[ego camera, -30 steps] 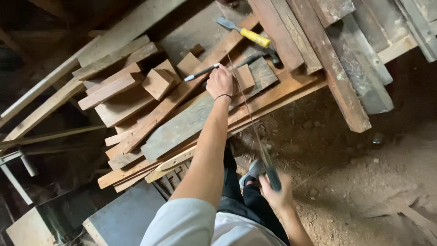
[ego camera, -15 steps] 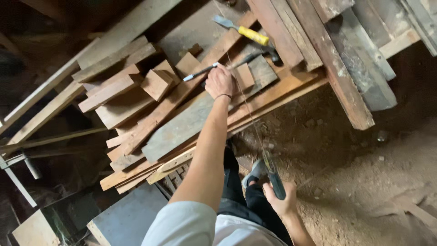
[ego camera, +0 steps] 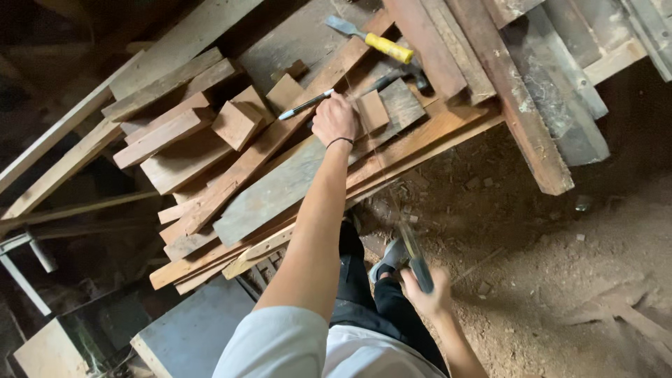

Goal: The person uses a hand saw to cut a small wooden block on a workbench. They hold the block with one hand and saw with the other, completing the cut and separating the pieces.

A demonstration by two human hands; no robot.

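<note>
Two hands (ego camera: 334, 117), one pen (ego camera: 305, 106), one saw (ego camera: 414, 255)

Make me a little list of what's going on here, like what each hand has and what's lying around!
Place: pile of wooden boards over a dirt floor
Left hand: rests on the boards, gripping a pen
Right hand: holds a dark tool, blurred
Nearby: yellow-handled chisel, hammer, small wood blocks
</note>
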